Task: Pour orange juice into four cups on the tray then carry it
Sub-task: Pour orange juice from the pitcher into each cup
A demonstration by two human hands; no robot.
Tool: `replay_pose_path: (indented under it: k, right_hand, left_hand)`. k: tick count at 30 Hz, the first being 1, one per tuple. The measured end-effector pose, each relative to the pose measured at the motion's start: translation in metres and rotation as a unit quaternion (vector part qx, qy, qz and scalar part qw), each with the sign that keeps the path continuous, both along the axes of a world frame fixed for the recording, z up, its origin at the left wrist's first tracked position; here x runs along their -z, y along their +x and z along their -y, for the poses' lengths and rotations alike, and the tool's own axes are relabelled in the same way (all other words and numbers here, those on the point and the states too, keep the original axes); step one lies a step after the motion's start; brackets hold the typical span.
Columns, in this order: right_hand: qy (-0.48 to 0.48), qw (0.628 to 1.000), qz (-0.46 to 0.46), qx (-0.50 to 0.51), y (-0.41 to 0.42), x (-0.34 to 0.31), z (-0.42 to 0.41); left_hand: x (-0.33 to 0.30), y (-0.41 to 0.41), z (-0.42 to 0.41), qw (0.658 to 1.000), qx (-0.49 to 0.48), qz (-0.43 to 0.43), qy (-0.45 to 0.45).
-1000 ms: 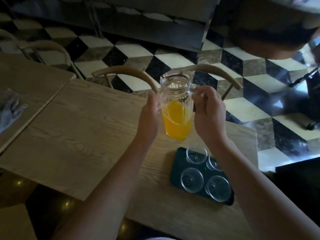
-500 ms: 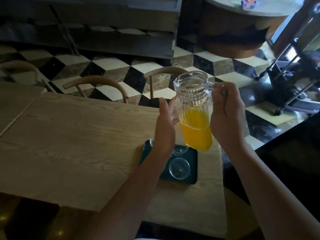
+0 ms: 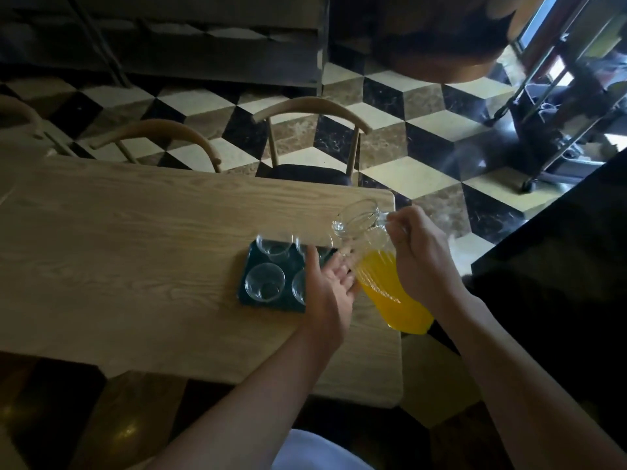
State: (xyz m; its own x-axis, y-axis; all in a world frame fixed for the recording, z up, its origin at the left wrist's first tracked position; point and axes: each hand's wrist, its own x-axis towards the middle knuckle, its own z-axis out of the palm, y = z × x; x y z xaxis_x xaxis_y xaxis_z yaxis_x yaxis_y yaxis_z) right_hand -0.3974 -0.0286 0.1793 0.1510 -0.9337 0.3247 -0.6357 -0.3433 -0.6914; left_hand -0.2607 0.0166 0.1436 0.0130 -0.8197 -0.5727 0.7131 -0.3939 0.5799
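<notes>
Head view shows the right hand (image 3: 422, 257) gripping the tilted jug (image 3: 376, 262) by its handle, left hand (image 3: 330, 286) flat against its side, over empty cups (image 3: 265, 282) on the tray (image 3: 245, 293) — tipping too fast risks juice overshooting the small cups onto the table (image 3: 135, 259).

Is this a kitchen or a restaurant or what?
Probably a cafe or restaurant dining room: a long wooden table with matching curved-back chairs, a patterned tile floor, and a tray of cups being served.

Right hand (image 3: 420, 256) tilts juice pitcher (image 3: 383, 266) toward cups (image 3: 265, 282) on tray (image 3: 251, 262).
</notes>
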Motion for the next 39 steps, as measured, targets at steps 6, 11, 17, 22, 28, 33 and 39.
replay_pose_path:
  k: [6, 11, 17, 22, 28, 33, 39]
  right_hand:
    - [0.069, 0.995, -0.06, -0.029, -0.003, 0.036, -0.011]
    - [0.119, 0.988, -0.094, -0.042, -0.003, 0.056, -0.02]
    - [0.153, 0.978, -0.122, -0.069, 0.0, 0.073, -0.026]
    - [0.165, 0.974, -0.133, -0.076, 0.005, 0.085, -0.029]
    - [0.18, 0.969, -0.148, -0.076, 0.013, 0.093, -0.03]
    - [0.195, 0.966, -0.158, -0.067, 0.019, 0.094, -0.03]
    - [0.197, 0.962, -0.176, -0.065, 0.024, 0.093, -0.029]
  left_hand:
    - [0.045, -0.003, -0.022, 0.995, 0.01, -0.09, 0.046]
    - [0.071, -0.005, -0.041, 0.986, 0.007, -0.143, 0.085]
    - [0.096, -0.001, -0.049, 0.977, -0.002, -0.178, 0.117]
    - [0.109, 0.004, -0.053, 0.973, 0.005, -0.189, 0.133]
    - [0.123, 0.011, -0.053, 0.968, 0.003, -0.207, 0.145]
    - [0.126, 0.014, -0.054, 0.969, 0.005, -0.201, 0.141]
    - [0.129, 0.014, -0.053, 0.971, 0.012, -0.184, 0.151]
